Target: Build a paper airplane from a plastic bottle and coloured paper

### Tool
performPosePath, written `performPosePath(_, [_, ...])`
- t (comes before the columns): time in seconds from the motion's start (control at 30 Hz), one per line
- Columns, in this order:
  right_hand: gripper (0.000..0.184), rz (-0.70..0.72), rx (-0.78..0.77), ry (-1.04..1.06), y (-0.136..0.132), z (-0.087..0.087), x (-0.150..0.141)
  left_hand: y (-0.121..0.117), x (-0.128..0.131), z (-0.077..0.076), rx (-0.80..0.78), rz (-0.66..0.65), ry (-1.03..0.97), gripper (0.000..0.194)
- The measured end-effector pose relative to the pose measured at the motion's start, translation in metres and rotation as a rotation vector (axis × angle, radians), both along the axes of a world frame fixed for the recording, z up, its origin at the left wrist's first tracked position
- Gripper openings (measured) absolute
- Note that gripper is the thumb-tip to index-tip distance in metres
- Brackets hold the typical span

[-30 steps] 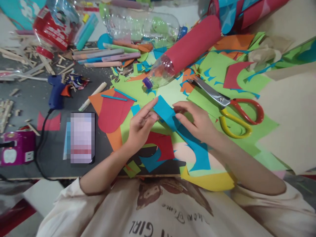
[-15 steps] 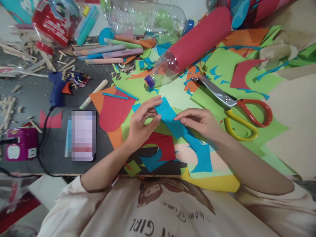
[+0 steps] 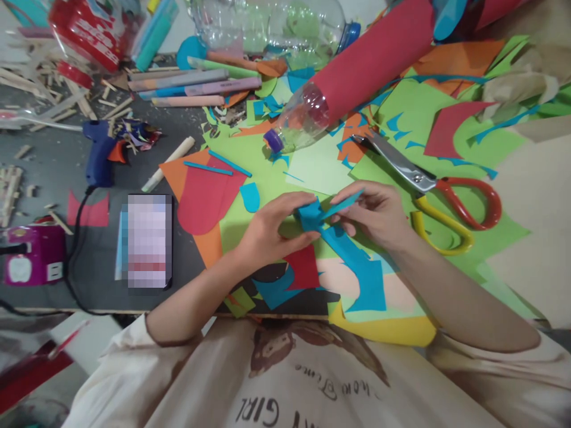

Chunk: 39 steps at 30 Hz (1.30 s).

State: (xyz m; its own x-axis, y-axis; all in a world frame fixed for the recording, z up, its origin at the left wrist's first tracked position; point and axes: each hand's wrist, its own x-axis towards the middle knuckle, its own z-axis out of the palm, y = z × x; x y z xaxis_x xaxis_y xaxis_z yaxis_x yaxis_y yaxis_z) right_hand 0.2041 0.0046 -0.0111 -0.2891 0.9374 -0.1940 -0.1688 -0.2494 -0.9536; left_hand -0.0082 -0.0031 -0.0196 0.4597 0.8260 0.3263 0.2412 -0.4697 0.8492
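A piece of blue paper (image 3: 311,216) is bent between my hands, with one part rising toward the right. My left hand (image 3: 279,229) grips its left side, thumb below and fingers above. My right hand (image 3: 372,214) pinches the raised part between thumb and fingers. Beneath them lies a cut blue paper scrap (image 3: 370,279), beside a red paper scrap (image 3: 304,267). Left of my left hand, a small blue paper piece with a rounded end (image 3: 250,197) rests on green paper (image 3: 232,223). Scissors (image 3: 422,181) with red and yellow handles lie right of my right hand.
A clear bottle wrapped in red paper (image 3: 375,59) lies behind my hands, near another clear bottle (image 3: 267,30). To the left are a blue glue gun (image 3: 100,157) with its cord, a phone (image 3: 149,241), a purple box (image 3: 34,254), markers (image 3: 187,80) and wood sticks (image 3: 11,193).
The blue paper was flat between my hands and is now bent, its right part lifted by my right hand. My left hand has shifted right, uncovering the small rounded blue piece.
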Motion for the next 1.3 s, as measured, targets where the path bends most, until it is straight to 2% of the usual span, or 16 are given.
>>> performPosePath(0.13, [0.033,-0.046,-0.002,0.002,0.001,-0.001,0.0,-0.001,0.002,-0.004,0.114,0.027,0.092,0.022])
performPosePath(0.23, [0.04,-0.045,-0.028,-0.03,0.002,-0.001,0.001,-0.003,0.003,-0.003,0.059,0.056,0.093,0.011])
performPosePath(0.3, [0.04,-0.057,-0.012,-0.027,0.002,-0.001,0.0,-0.005,0.003,-0.001,-0.023,0.104,0.085,0.012])
performPosePath(0.37, [0.034,-0.064,0.038,-0.022,0.002,-0.002,-0.001,-0.006,0.003,0.001,-0.142,0.161,0.077,0.016])
performPosePath(0.43, [0.032,-0.057,0.101,-0.038,0.001,-0.002,-0.003,-0.007,0.003,0.003,-0.251,0.202,0.061,0.029])
performPosePath(0.57, [0.029,-0.056,0.229,-0.057,-0.003,-0.006,-0.006,-0.004,0.003,0.006,-0.278,0.238,0.001,0.05])
performPosePath(0.77, [0.024,0.029,0.307,-0.163,-0.004,-0.007,-0.004,-0.003,0.003,0.006,-0.304,0.162,-0.019,0.054])
performPosePath(0.87, [0.028,0.066,0.279,-0.203,-0.003,-0.003,-0.003,-0.005,0.002,0.003,-0.288,0.09,-0.014,0.05])
performPosePath(1.03, [0.031,0.039,0.22,-0.173,-0.002,-0.001,-0.002,-0.007,0.001,-0.001,-0.294,0.039,-0.023,0.048])
performPosePath(1.3, [0.039,0.032,0.171,-0.201,-0.001,0.0,-0.002,-0.006,0.003,0.003,-0.213,0.04,-0.004,0.022])
